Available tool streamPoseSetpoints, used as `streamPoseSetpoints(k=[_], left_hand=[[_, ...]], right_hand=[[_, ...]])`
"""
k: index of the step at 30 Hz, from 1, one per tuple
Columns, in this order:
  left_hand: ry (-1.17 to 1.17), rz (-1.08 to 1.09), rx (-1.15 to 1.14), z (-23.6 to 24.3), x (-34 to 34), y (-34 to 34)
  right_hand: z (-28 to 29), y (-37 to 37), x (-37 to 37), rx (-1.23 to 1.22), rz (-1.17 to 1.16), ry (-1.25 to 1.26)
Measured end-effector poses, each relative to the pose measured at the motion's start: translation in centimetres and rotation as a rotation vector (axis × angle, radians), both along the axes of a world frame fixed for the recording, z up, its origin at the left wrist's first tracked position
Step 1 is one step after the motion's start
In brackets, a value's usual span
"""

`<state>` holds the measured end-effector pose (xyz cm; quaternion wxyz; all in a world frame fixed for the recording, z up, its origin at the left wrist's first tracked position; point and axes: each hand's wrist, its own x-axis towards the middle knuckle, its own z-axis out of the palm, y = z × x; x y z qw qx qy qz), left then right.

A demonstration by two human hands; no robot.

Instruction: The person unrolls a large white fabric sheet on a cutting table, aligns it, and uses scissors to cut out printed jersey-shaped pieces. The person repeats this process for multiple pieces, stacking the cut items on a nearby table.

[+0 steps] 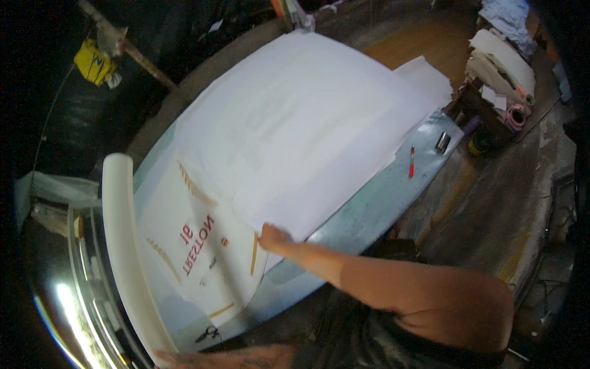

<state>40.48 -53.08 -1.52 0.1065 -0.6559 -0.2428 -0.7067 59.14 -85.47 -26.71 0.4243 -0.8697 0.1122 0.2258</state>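
A large white sheet (307,129), which looks like paper or film, lies over a long pale blue-green table (362,215). My right hand (275,238) is closed at the sheet's near corner, fingers curled at its edge. Just left of that corner lies a white printed panel (233,270) with red lettering and tan strips. Along the table's left end runs a long white roll (120,215). My left hand (167,358) is by the roll's near end at the lower edge of the view; its fingers are mostly cut off or hidden.
Black scissors (209,334) lie at the table's near left edge. A red cutter-like tool (412,163) and a small dark object (442,142) rest at its right end. Beyond stands a low wooden stand (479,111) with tape rolls and papers. A yellow bag (93,63) hangs at upper left.
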Motion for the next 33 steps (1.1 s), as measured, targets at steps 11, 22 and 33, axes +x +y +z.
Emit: streamPoseSetpoints(k=[11, 22, 33], left_hand=[[0.069, -0.165, -0.291, 0.1, -4.8, -13.4], [0.096, 0.036, -0.130, 4.9, 6.8, -37.2], [0.270, -0.218, 0.091, 19.5, 8.7, -37.0]], right_hand=[[2.1, -3.4, 13.4, 0.253, -0.014, 0.184], [4.2, -37.2, 28.3, 0.251, -0.261, -0.060], [9.4, -48.7, 23.8, 0.273, -0.254, -0.438]])
